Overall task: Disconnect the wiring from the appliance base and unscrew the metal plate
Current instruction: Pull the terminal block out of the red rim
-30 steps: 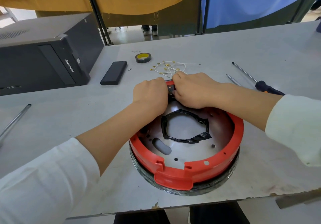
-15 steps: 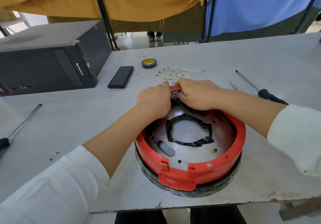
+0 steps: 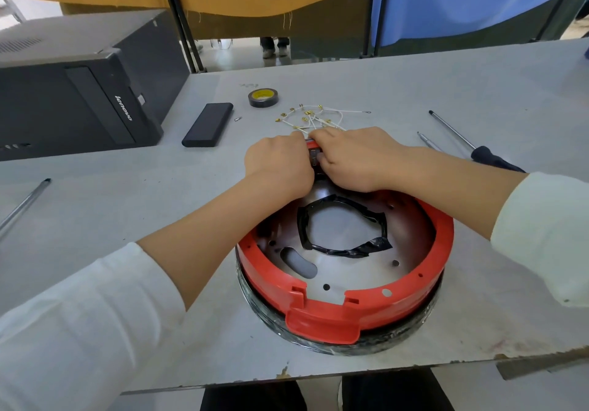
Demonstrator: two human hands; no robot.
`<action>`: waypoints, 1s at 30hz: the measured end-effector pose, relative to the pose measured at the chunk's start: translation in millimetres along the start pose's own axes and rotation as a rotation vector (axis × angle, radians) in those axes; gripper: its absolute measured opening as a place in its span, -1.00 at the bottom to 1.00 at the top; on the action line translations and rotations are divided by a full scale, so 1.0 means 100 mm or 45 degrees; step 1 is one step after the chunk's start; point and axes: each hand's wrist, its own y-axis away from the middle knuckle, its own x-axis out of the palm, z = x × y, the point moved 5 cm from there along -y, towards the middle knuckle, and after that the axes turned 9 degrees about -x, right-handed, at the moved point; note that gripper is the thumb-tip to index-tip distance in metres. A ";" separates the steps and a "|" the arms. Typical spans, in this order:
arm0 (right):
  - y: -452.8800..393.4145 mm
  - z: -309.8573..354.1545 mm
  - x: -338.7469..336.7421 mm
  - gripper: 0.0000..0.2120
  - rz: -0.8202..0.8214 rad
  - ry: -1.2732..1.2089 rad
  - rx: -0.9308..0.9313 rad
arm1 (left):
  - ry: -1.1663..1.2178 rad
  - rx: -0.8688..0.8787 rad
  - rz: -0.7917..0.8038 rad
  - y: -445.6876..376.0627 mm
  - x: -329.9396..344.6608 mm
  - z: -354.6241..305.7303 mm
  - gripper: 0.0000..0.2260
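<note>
Gripping the far rim of the red appliance base (image 3: 344,312), both hands are pressed together just above the frame's centre. Since the earlier frame nothing on the table has shifted; the hands are held at the same small dark fitting (image 3: 315,158), and only the view has dipped slightly. The left hand (image 3: 278,166) is curled into a fist against the rim, though what its fingers enclose cannot be told. The right hand (image 3: 353,157) is bent over the fitting, fingers curled onto it.

Inside the base, in the lower centre, the round metal plate (image 3: 350,270) is seen, with one ring of black tape (image 3: 344,245) lying crumpled on it. Below the red ring a dark band (image 3: 398,337) is wrapped round.

One loose bundle of white wires with brass terminals (image 3: 315,117) is lying just beyond the hands. Counted on the grey table (image 3: 95,206): one tape roll (image 3: 263,97), one flat black block (image 3: 207,124), one black computer case (image 3: 76,92) at upper left, two screwdriver shafts (image 3: 452,130) at right, one more shaft (image 3: 24,206) at the left edge.
</note>
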 end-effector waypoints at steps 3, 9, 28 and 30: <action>-0.02 0.00 0.01 -0.77 0.042 -0.021 0.008 | -0.013 -0.015 0.041 -0.02 0.00 0.00 -0.75; 0.01 -0.01 -0.01 -0.73 0.004 -0.029 -0.017 | 0.043 0.028 0.015 0.03 0.01 0.02 -0.74; 0.05 0.04 0.06 -0.63 -0.112 0.227 -0.091 | -0.028 -0.036 -0.057 0.02 0.04 -0.02 -0.77; 0.05 0.04 0.06 -0.63 -0.116 0.234 -0.096 | -0.034 -0.037 -0.063 0.02 0.05 -0.02 -0.77</action>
